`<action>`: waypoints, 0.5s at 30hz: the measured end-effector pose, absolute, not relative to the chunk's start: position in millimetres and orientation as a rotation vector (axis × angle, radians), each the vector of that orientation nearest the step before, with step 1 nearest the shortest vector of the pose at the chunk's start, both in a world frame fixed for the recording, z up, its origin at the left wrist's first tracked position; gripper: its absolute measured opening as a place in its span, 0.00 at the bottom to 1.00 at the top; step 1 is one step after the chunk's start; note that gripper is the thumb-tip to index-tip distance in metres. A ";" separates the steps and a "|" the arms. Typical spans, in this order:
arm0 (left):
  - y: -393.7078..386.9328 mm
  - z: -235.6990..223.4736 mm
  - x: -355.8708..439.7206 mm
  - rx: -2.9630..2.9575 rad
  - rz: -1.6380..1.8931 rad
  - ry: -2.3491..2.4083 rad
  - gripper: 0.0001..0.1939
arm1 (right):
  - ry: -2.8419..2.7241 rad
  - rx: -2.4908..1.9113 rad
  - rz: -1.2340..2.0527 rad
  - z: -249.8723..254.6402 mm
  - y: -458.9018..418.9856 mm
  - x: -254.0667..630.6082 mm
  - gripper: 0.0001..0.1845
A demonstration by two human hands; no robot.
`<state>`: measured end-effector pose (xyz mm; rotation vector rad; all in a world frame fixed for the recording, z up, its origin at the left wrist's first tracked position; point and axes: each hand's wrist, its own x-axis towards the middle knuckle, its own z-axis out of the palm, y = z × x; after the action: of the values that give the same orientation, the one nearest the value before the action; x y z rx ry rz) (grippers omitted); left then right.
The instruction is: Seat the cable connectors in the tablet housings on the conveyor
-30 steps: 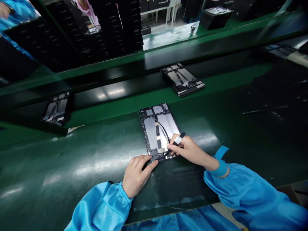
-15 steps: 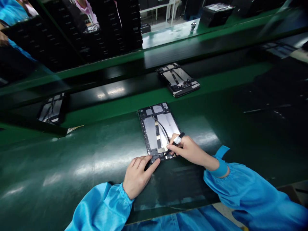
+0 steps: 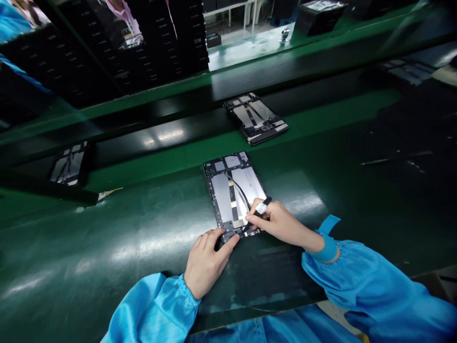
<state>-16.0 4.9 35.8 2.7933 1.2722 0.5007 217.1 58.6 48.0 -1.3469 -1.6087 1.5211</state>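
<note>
The opened tablet (image 3: 221, 200) lies flat on the counter (image 3: 143, 228), its lower edge toward the person. The left hand (image 3: 205, 261) is loosely open, fingers and thumb resting at the lower left corner with nothing clasped. The right hand (image 3: 273, 220) is closed in a pen grip on a dark tool (image 3: 262, 208), tip down near the lower edge.

The likeliest trouble is a slip: a tip pushed too hard or at too low a slant could scrape the small parts (image 3: 252, 233) beside it. The left thumb is near the tip, so a skid that way could jab it. The black cable (image 3: 240, 186) bows up toward the right fingers and might be snagged. With light steadying at one corner only, sideways force could swivel the tablet.
</note>
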 end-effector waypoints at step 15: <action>5.3 32.9 -41.5 2.717 0.519 1.079 0.21 | -1.232 -1.345 0.975 25.7 57.0 221.9 0.19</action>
<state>-41.5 5.3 32.9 2.7172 1.0795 0.5194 221.9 57.0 25.7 -1.3453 -1.2317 0.9753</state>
